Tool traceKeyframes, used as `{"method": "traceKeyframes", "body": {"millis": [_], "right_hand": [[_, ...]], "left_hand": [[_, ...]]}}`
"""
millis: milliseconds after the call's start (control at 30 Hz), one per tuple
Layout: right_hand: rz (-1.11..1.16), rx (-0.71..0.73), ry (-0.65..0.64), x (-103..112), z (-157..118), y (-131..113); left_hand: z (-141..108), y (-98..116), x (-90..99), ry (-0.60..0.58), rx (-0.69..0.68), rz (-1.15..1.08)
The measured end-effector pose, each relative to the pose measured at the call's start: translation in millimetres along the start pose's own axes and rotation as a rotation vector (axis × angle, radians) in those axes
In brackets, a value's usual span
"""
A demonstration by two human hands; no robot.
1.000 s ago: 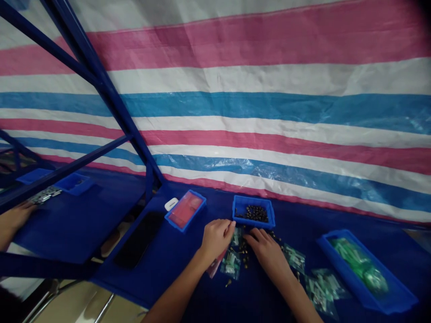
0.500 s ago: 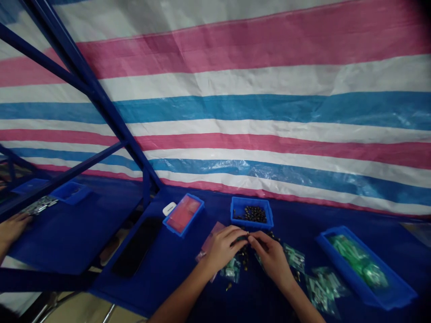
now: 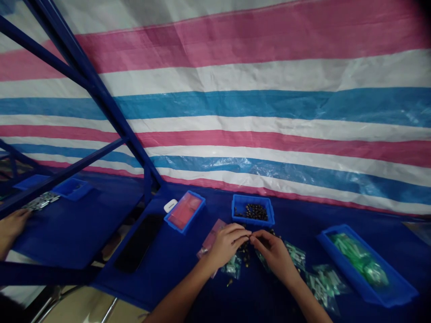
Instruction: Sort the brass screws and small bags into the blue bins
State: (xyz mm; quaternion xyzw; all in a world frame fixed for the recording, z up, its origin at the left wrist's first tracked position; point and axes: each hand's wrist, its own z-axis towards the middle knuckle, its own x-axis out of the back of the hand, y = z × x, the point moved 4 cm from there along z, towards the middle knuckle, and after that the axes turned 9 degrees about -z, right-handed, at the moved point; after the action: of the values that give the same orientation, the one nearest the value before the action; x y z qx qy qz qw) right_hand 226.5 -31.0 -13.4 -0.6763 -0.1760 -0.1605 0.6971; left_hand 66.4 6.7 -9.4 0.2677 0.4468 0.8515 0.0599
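Observation:
My left hand (image 3: 229, 245) and my right hand (image 3: 273, 254) are close together above the blue-covered table (image 3: 205, 298), their fingertips meeting. Anything between them is too small to make out. Small dark and brass parts (image 3: 245, 253) lie scattered just below them. A pinkish flat packet (image 3: 210, 237) sits under the edge of my left hand. Small clear bags of green-and-white items lie on either side, one (image 3: 232, 268) by my left wrist and one (image 3: 295, 255) by my right hand. Behind my fingers stands a blue tray (image 3: 252, 197) heaped with dark parts (image 3: 253, 211).
A blue tray of pink items (image 3: 175, 226) stands to the left, beside a white case (image 3: 170, 206) and a black phone (image 3: 138, 243). A long blue tray of green bags (image 3: 350, 280) lies right. Another person's hand (image 3: 11, 226) rests at far left, behind a blue metal frame (image 3: 101, 98).
My left hand has moved right toward my right hand, and their fingertips now meet. The pinkish packet now lies further up, beside my left hand.

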Motion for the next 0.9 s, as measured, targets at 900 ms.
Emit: {"method": "traceKeyframes", "body": {"millis": [900], "right_hand": [[-0.705, 0.493, 0.102, 2, -5, 12]], "left_hand": [[5, -6, 23.6, 0.186, 0.154, 0.251]]}}
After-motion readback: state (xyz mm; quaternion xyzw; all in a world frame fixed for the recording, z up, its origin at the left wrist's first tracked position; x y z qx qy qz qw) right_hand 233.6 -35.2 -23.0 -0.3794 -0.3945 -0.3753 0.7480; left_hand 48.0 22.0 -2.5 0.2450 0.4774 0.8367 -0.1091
